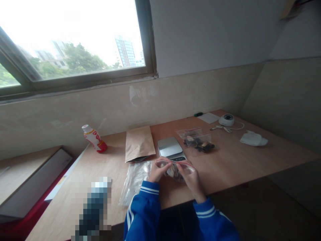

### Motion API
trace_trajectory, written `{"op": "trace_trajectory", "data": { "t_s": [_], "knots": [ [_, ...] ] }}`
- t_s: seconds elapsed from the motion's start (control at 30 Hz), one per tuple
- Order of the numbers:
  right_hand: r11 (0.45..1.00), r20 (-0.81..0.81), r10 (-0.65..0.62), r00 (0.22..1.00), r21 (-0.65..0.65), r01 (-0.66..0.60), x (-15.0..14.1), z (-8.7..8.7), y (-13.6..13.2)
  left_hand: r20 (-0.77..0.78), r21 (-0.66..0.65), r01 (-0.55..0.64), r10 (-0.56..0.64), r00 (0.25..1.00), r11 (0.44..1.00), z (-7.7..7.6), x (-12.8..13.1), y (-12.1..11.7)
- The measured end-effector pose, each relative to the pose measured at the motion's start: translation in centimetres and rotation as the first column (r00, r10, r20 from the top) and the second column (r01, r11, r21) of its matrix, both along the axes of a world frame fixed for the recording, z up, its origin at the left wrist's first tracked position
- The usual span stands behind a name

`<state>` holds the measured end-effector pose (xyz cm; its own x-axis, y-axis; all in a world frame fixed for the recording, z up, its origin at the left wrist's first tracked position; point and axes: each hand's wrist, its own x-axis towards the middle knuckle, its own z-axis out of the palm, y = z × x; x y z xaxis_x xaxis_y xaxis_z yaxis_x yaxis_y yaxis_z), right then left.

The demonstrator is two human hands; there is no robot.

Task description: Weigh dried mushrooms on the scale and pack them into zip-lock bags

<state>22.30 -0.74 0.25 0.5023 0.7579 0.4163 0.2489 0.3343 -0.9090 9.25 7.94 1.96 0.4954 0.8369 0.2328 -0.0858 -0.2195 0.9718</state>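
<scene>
Both my hands hold a small clear zip bag (174, 170) with brownish pieces inside, just above the wooden table's (225, 167) near edge. My left hand (157, 171) pinches the left end of the bag's top strip. My right hand (192, 179) grips the right end, fingers closed on it. Right behind the bag sits a small silver kitchen scale (170, 147). A larger empty clear plastic bag (134, 180) lies flat to the left of my left hand.
A brown paper pouch (139, 144) lies behind the plastic bag. Another filled zip bag (197, 140) lies right of the scale. A red-and-white bottle (94, 138) stands at the back left. A white round device (226, 119), white paper (208, 117) and crumpled tissue (253, 138) are at the right.
</scene>
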Motion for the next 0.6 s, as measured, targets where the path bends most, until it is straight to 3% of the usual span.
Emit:
{"op": "trace_trajectory", "data": {
  "t_s": [0.13, 0.4, 0.6],
  "knots": [
    [0.994, -0.102, 0.087, 0.991, -0.053, -0.093, 0.4, -0.3, 0.0, -0.043, 0.004, -0.008, 0.008, 0.999, 1.000, 0.5, 0.0, -0.3],
    [0.996, -0.139, -0.015, 0.990, -0.094, 0.002, -0.2, -0.6, 0.5, -0.029, 0.027, -0.056, 0.057, 0.998, 0.998, 0.1, 0.1, -0.1],
    [0.996, -0.102, 0.035, 0.994, -0.079, -0.043, -0.1, 0.0, 0.2, 0.005, 0.019, -0.050, 0.050, 0.999, 0.999, -0.6, 0.0, 0.0]
  ]
}}
